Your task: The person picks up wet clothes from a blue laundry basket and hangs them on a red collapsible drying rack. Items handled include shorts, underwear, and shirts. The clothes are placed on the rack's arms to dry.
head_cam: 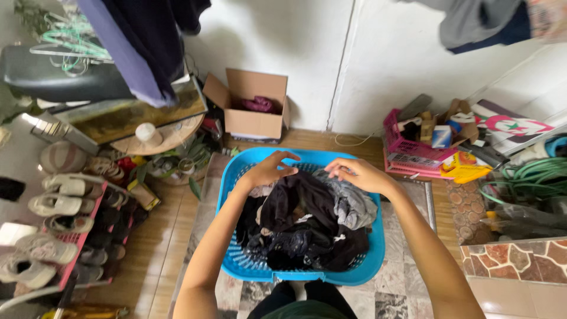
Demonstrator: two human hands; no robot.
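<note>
1. Laundry fills a round blue plastic basket (236, 260) with slotted walls, which stands on the tiled floor (407, 289) right in front of the person.
2. Inside lies a heap of dark clothes (301, 224), mostly black, with a grey garment (354, 204) on its right side.
3. Left hand (269, 168) hovers over the far left of the heap, fingers spread and loosely curled, not closed on anything that I can see.
4. Right hand (357, 174) rests on the grey garment, fingers bent down onto the cloth; whether it pinches the cloth I cannot tell.
5. Both hands stay apart from each other.
6. An open brown cardboard box (254, 118) sits by the white wall behind the basket.
7. A pink shoe rack (74, 260) with pale shoes stands at the left, and a pink plastic crate (407, 150) of odds and ends at the right.
</note>
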